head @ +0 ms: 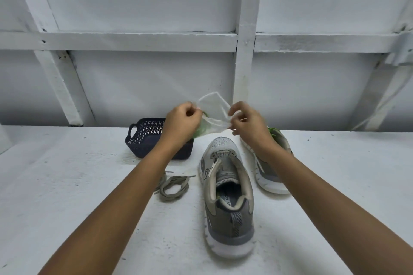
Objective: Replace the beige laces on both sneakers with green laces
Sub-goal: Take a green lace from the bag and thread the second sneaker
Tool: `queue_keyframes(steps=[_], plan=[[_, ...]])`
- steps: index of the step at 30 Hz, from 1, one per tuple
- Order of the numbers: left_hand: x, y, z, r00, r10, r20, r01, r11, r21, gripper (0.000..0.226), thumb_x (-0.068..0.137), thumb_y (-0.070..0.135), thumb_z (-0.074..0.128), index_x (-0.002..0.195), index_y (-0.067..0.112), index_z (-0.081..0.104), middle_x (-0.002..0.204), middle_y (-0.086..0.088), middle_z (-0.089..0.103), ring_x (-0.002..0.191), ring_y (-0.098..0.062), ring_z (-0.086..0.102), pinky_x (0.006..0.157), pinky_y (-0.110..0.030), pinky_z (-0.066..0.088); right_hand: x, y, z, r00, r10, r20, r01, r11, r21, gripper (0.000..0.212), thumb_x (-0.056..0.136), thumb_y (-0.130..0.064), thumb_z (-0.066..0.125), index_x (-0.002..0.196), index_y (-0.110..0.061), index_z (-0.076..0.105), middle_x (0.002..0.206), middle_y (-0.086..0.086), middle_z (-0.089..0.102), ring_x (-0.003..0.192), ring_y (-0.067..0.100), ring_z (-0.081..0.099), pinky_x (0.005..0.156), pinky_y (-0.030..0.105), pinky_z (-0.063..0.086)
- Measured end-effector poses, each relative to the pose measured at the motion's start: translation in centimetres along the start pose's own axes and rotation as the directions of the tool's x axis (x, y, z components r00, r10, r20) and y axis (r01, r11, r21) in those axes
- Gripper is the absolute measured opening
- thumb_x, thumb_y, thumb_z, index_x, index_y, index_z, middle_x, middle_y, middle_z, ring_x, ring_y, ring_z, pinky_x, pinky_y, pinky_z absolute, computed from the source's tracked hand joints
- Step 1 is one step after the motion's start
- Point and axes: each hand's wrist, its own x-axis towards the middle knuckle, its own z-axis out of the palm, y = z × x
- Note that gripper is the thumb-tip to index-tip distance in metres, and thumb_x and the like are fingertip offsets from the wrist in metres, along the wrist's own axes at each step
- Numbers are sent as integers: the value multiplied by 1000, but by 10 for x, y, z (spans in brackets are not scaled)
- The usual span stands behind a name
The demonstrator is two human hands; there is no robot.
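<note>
Pinching a clear plastic bag [213,111] between both hands, I hold it up in front of me, above the far part of the white table [67,185]. My left hand [182,121] is curled tight, with thumb and fingers [190,106] closed on the bag's left edge. My right hand [247,123] grips the right edge the same way, fingers [234,109] bent in and nipping the thin film. The bag is stretched between the two grips, and its upper flap stands up above my knuckles. The green laces [202,130] sit bunched in the lower left part of the bag, just under my left hand and partly hidden behind it. As far as I can tell, my fingers touch only plastic, not the laces themselves. Below my hands the near sneaker [225,196] stands on the table, heel toward me and unlaced. The far sneaker [271,169] stands just beside it on the right, partly covered by my right forearm, with some green showing at its far end. The beige laces [173,186] lie in a loose coil on the table left of the near sneaker, well apart from my hands. A dark basket [145,138] sits behind my left wrist, near the wall.
</note>
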Motion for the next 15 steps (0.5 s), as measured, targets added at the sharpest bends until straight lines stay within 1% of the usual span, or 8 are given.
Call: queue_keyframes(steps=[2, 6, 7, 9, 10, 12, 14, 15], plan=[[-6, 7, 4, 992, 89, 90, -91, 996, 14, 23, 90, 21, 55, 68, 20, 55, 66, 3, 58, 62, -13, 49, 58, -23, 37, -2, 1, 2, 996, 43, 84, -40, 998, -45, 36, 89, 1, 41, 79, -27, 62, 82, 11, 65, 75, 23, 64, 70, 39, 57], [-20, 16, 19, 932, 206, 300, -205, 978, -34, 22, 93, 29, 56, 72, 22, 59, 69, 2, 63, 65, -14, 55, 65, -30, 43, -8, 0, 8, 976, 119, 184, -141, 984, 108, 22, 95, -7, 48, 108, -16, 63, 91, 6, 65, 69, 8, 63, 56, 18, 53], [-21, 14, 20, 937, 214, 278, -209, 977, -46, 22, 94, 31, 55, 77, 20, 62, 75, -2, 66, 69, -17, 58, 67, -29, 44, -9, 2, 8, 967, 145, 210, -192, 955, 226, 23, 96, -3, 48, 112, -12, 62, 97, 8, 65, 72, 12, 64, 59, 22, 54], [-17, 7, 17, 974, 200, 106, -195, 979, -54, 20, 95, 30, 53, 88, 15, 64, 88, -6, 66, 79, -18, 57, 70, -19, 43, -12, 10, 4, 950, 188, 251, -285, 851, 441, 37, 93, 9, 44, 122, -10, 57, 100, 7, 63, 73, 20, 66, 64, 31, 55], [-12, 0, 15, 986, 169, -10, -169, 985, -30, 18, 95, 26, 52, 94, 12, 63, 95, -7, 62, 87, -18, 56, 77, -18, 44, -13, 15, 0, 946, 202, 253, -305, 818, 488, 43, 92, 13, 42, 125, -10, 56, 98, 5, 61, 71, 19, 66, 63, 32, 55], [1, -16, 9, 985, 25, -169, -25, 1000, 4, 20, 95, 19, 50, 108, 7, 60, 111, -11, 55, 105, -25, 52, 94, -34, 44, -15, 25, -5, 946, 197, 259, -311, 783, 539, 45, 90, 15, 42, 125, -10, 56, 97, 3, 61, 68, 16, 68, 59, 31, 56], [12, -31, 4, 975, -171, -142, 171, 985, -17, 26, 97, 21, 45, 115, 5, 57, 117, -15, 55, 110, -30, 51, 96, -41, 44, -17, 33, -6, 946, 177, 271, -312, 724, 615, 42, 89, 14, 44, 119, -11, 59, 96, 4, 62, 67, 17, 69, 59, 32, 56], [15, -36, 2, 964, -254, -80, 251, 967, -44, 26, 99, 24, 43, 110, 7, 59, 112, -15, 58, 107, -30, 53, 90, -39, 45, -17, 36, -6, 946, 175, 273, -316, 681, 661, 40, 89, 14, 44, 114, -11, 62, 95, 4, 63, 66, 17, 69, 60, 31, 57]])
